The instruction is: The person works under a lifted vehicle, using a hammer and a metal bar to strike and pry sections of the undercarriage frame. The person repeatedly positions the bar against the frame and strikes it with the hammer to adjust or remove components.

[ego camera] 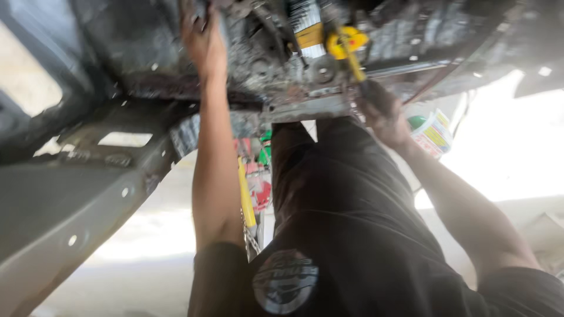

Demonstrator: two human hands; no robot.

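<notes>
With the left hand (202,38) pressed up against the greasy car underbody (276,70) and the right hand (382,114) gripping a yellow-handled tool (346,47) wedged there, grime could make the tool slip.

one head-worn view, close in, tilted along the person's dark shirt (346,235) toward the greasy underbody (117,53) past the raised arms.
</notes>
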